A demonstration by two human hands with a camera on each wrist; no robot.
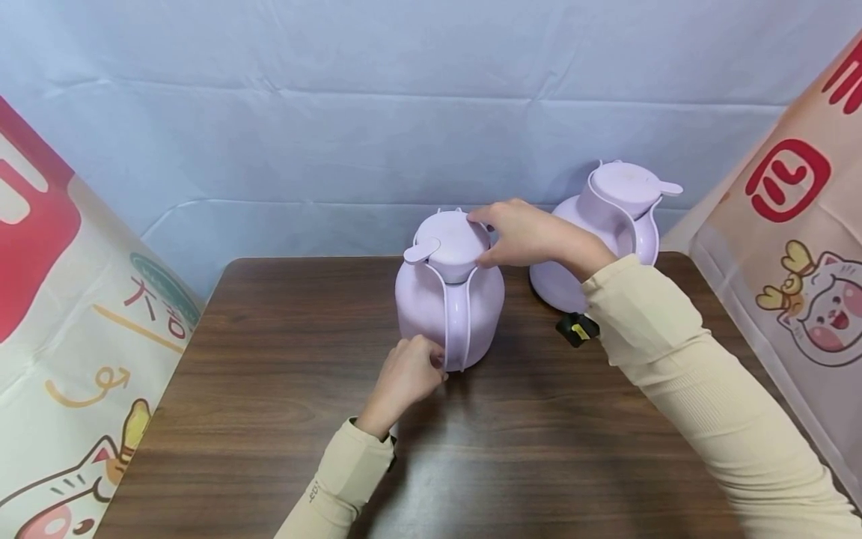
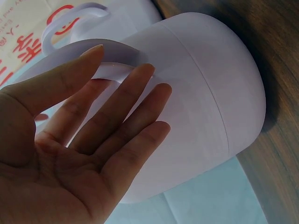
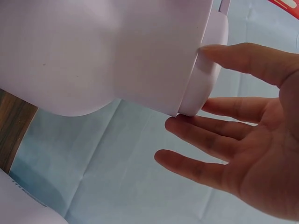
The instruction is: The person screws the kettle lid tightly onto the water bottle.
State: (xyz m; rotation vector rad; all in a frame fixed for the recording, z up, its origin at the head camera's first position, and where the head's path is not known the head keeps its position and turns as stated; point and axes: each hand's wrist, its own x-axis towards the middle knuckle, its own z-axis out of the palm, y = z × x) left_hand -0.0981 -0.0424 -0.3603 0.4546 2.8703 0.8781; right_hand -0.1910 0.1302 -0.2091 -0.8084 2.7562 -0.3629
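A lilac insulated jug [image 1: 417, 299] stands upright on the brown table, its handle [image 1: 458, 322] facing the near side. My left hand [image 1: 407, 374] is at the lower part of that handle, thumb and index finger pinching it; the other fingers [image 2: 140, 116] spread loosely beside the body. At the top, my right hand [image 1: 528, 232] holds the round lid [image 1: 451, 236] by its rim, thumb on one side and fingers on the other. The lid sits on the neck, with its tab pointing left. The right wrist view shows the lower fingers [image 3: 191, 170] extended off the jug.
A second lilac jug [image 1: 626, 187] stands at the back right, partly behind my right forearm. Near its base lies a black tag with a yellow mark [image 1: 578, 329]. Pale blue cloth [image 1: 337, 150] hangs behind the table [image 1: 283, 337]; printed cloths [image 1: 808, 224] flank both sides.
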